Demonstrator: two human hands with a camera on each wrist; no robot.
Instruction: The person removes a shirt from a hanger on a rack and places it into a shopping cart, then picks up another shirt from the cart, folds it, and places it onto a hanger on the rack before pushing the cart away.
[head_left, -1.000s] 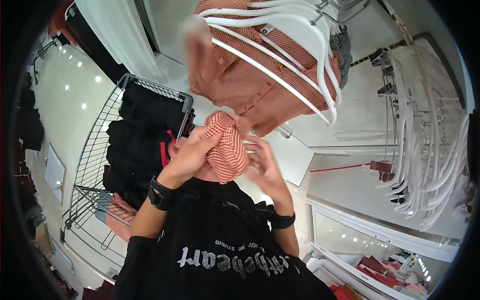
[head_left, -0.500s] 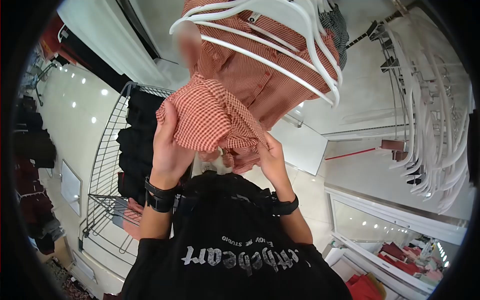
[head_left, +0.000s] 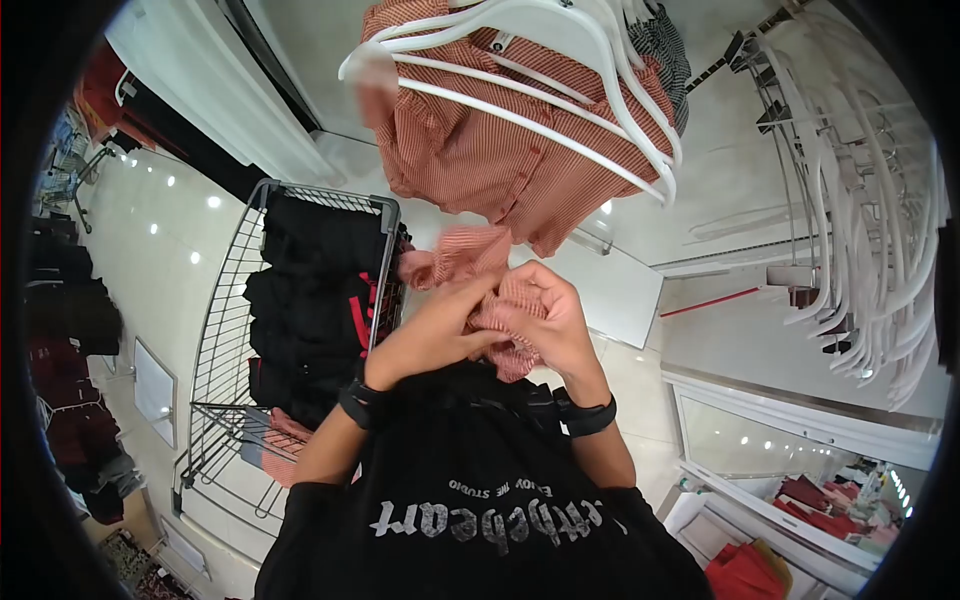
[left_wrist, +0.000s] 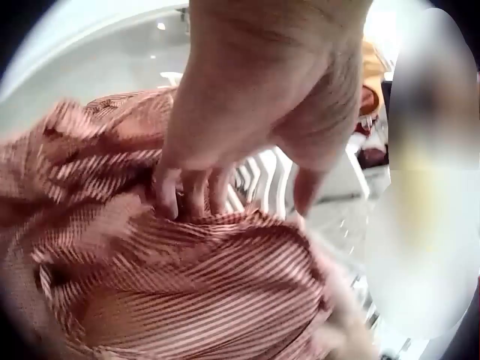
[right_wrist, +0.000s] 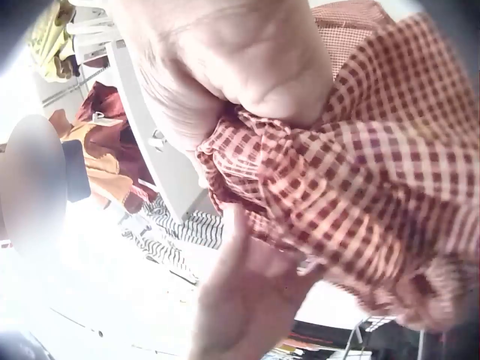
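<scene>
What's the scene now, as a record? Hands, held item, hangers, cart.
left hand: fingers curled on the cloth
right hand: grips the cloth, beside the left hand
held item: red-and-white checked garment, bunched, in front of the person's chest
hanging ahead: orange-red shirt on a white hanger
hangers at image right: a row of white hangers
cart: wire cart, image left, holding black clothes

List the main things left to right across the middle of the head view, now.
Dark clothes at the far edge → light framed panel → wire cart → left hand → right hand → thin red strip → white hanger cluster.
</scene>
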